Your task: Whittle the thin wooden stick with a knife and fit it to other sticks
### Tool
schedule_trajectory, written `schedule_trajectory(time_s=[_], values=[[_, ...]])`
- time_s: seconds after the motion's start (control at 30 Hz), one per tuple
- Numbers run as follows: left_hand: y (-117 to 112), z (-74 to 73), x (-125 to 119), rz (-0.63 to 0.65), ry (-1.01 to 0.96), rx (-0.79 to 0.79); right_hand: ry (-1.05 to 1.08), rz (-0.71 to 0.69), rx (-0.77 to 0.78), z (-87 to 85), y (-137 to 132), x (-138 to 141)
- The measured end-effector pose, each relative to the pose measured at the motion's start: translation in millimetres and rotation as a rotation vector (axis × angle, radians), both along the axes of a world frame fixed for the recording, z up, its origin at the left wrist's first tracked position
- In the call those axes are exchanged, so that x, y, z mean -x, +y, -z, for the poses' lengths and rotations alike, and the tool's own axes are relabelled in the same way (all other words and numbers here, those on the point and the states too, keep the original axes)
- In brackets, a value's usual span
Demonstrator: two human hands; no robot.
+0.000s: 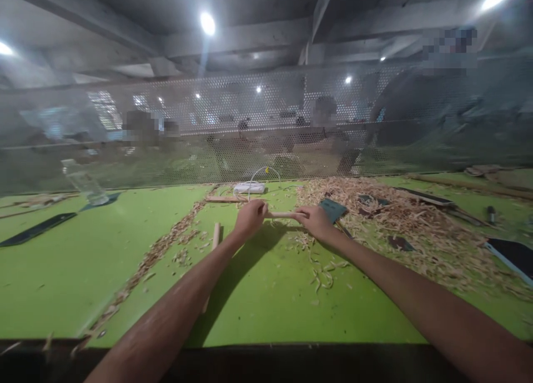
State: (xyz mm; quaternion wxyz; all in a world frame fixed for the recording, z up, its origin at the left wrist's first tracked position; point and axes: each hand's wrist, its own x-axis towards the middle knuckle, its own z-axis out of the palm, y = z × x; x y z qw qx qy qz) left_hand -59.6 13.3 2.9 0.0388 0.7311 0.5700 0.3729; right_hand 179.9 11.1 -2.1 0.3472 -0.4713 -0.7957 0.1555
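A slim, pale wooden stick spans the gap between my two hands, lying nearly level above the green table. My left hand is closed round its left end. At its right end, the fingers of my right hand pinch it. Another wooden stick lies on the table beside my left forearm, which partly hides it. Behind my left hand rests a further wooden strip. A dark green sheet or pad lies just beyond my right hand.
Curly wood shavings are heaped at the back right, with more strewn along a table seam. A white power strip with a cable sits by the perforated screen. Phones and a clear bottle are on the table. People are beyond the screen.
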Motion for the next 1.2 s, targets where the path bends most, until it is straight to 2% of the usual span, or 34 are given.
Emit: schedule_trajectory(time_s=[0.13,0.2,0.3,0.4,0.5,0.6,0.77,0.9,1.03,1.2], values=[[0,4.4,0,-0.055,0.018,0.117,-0.026,0.077,-0.054,1.0,1,-1],[-1,4.2,-1,-0.04,0.053,0.115,-0.029,0.11,-0.121,2.3,3,-2],[-4,1.5,-3,0.062,0.203,0.023,-0.026,0.107,-0.276,4.3,7,-2],[-7,-1.7,-5,0.153,0.335,-0.037,-0.074,0.042,-0.508,3.9,9,-2],[-9,-3.3,-4,0.221,0.351,-0.057,-0.173,0.015,-0.711,0.3,5,1],[-11,-2.5,-6,0.281,0.314,-0.05,-0.258,0.0,-0.799,-3.8,-5,9],[-15,0.1,-10,0.293,0.271,0.02,-0.31,-0.006,-0.755,-6.6,-18,18],[-14,-0.6,-7,0.319,0.257,-0.029,-0.31,0.025,-0.634,-5.0,-9,10],[-10,-2.0,-8,0.246,0.31,-0.041,-0.326,0.064,-0.561,-2.3,3,0],[-12,-4.8,-10,0.18,0.371,-0.001,-0.337,0.109,-0.558,-3.9,3,-4]])
